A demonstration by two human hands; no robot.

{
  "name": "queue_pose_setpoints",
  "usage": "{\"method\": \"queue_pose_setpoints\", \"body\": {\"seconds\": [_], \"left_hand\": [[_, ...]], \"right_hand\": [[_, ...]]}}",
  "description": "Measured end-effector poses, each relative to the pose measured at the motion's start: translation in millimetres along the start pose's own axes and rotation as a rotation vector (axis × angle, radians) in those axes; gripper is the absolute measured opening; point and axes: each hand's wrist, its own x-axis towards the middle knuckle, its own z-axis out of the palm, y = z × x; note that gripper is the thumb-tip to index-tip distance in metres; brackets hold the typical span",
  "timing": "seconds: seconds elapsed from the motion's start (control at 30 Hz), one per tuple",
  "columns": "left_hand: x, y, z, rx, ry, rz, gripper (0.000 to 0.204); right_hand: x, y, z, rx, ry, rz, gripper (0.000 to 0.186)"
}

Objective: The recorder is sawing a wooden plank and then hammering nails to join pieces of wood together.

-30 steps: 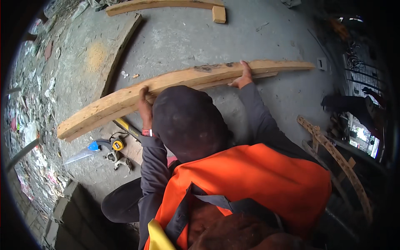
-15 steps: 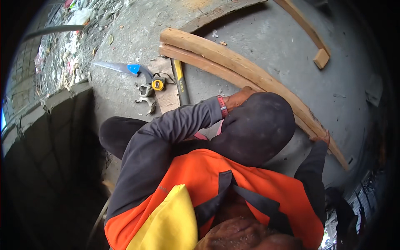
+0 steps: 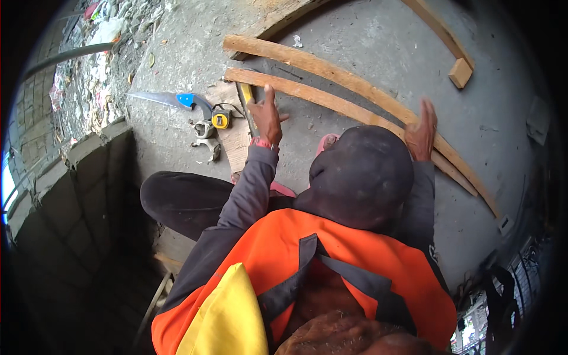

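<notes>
Two long wooden strips lie on the concrete floor in front of me, with a gap between them. The far strip (image 3: 307, 61) reaches toward the lower right; the near strip (image 3: 331, 102) runs beside it, partly behind my knee. My left hand (image 3: 268, 121) is raised with fingers apart, holding nothing, next to a yellow and black tool handle (image 3: 248, 97). My right hand (image 3: 420, 135) has its fingers stretched out over the right part of the strips, and grips nothing; whether it touches the wood I cannot tell.
Left of my left hand are a tape measure (image 3: 220, 119), a handsaw (image 3: 171, 99) with a blue part, and a flat board piece (image 3: 235, 144). More timber (image 3: 278, 21) lies at the far side, and a small wood block (image 3: 460, 73) at far right. A block-walled pit (image 3: 56, 201) opens at left.
The two strips, side by side before, are now apart. My left hand has let go and moved left; my right hand has come off the strips' right end and moved up and left.
</notes>
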Motion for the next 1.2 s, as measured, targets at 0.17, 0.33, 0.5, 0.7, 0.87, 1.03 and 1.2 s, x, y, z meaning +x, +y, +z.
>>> {"method": "queue_pose_setpoints", "body": {"seconds": [0.17,0.33,0.5,0.7,0.87,1.03,1.2], "left_hand": [[24,30,20,-0.246,-0.316,-0.34,0.074],[43,-4,13,-0.135,-0.137,-0.196,0.055],[0,2,7,-0.154,-0.076,-0.147,0.045],[9,-15,-13,-0.205,-0.259,-0.241,0.047],[32,-31,-20,-0.014,-0.375,0.042,0.049],[24,-31,-8,-0.128,-0.445,-0.033,0.048],[18,-25,-6,-0.166,-0.408,-0.18,0.045]], "right_hand": [[55,-82,-35,0.163,-0.513,-0.013,0.067],[58,-40,-19,0.205,-0.539,-0.031,0.062],[15,14,-39,0.184,-0.525,0.096,0.062],[-13,66,17,0.106,-0.521,0.082,0.067],[-32,7,-18,0.072,-0.259,0.212,0.078],[-81,-18,-30,0.049,-0.456,0.035,0.079],[-99,10,21,-0.129,-0.414,0.077,0.063]]}}
